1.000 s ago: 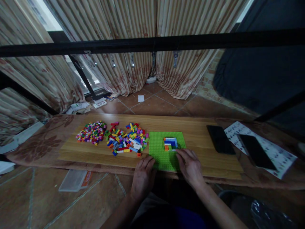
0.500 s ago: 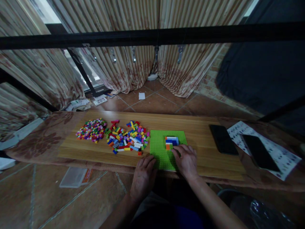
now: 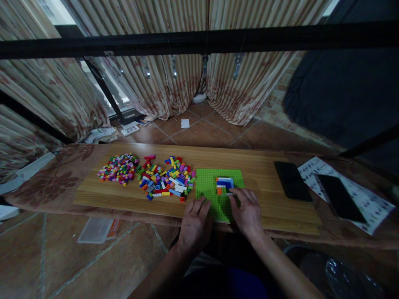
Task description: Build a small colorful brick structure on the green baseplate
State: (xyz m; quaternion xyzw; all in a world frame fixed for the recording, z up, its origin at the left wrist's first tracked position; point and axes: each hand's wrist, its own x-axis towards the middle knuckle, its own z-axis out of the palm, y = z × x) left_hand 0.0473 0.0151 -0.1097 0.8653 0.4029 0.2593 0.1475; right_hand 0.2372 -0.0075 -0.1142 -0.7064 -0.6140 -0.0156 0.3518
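Note:
The green baseplate (image 3: 205, 182) lies on a wooden board, with a small build of bricks (image 3: 225, 182) in white, blue, orange and green on it. My right hand (image 3: 247, 209) is over the plate's right side, thumb and forefinger pinched at the near right corner of the build. A small pale brick (image 3: 230, 194) shows at those fingertips. My left hand (image 3: 195, 220) rests on the plate's near left corner, its fingers loosely stretched forward, with nothing seen in them. The underside of both hands is hidden.
A heap of mixed bricks (image 3: 168, 180) lies left of the plate, and a pile of tiny pieces (image 3: 118, 168) farther left. To the right are a black phone (image 3: 293, 181), a second phone (image 3: 341, 198) and a printed sheet (image 3: 318, 170). A dark rail (image 3: 187, 41) crosses beyond the board.
My left hand has slid right and a little forward, farther onto the plate. My right hand has shifted slightly right, and the pale brick now shows at its fingertips.

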